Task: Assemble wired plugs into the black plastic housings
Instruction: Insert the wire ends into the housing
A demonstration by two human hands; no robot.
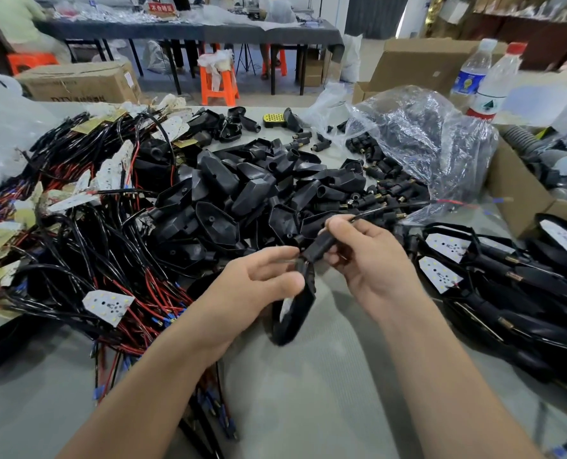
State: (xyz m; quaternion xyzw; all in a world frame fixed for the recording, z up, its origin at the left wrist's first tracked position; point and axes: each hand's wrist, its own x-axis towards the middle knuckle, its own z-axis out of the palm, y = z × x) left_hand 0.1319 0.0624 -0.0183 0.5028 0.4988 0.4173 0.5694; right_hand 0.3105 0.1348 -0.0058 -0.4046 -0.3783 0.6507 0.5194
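My left hand (259,283) pinches the neck of a black plastic housing (295,309), whose wide body hangs below my fingers over the table. My right hand (368,256) grips a black tubular plug (320,246) set against the housing's neck. A thin black wire (371,212) runs from my right fingers up and to the right, ending in red leads (454,203). A white board shows faintly inside the housing.
A heap of empty black housings (242,197) lies behind my hands. Wired LED boards with black and red cables (110,246) spread at the left. Finished housings (507,286) lie at the right. A plastic bag of small plugs (418,150), cardboard boxes and two bottles (484,81) stand behind.
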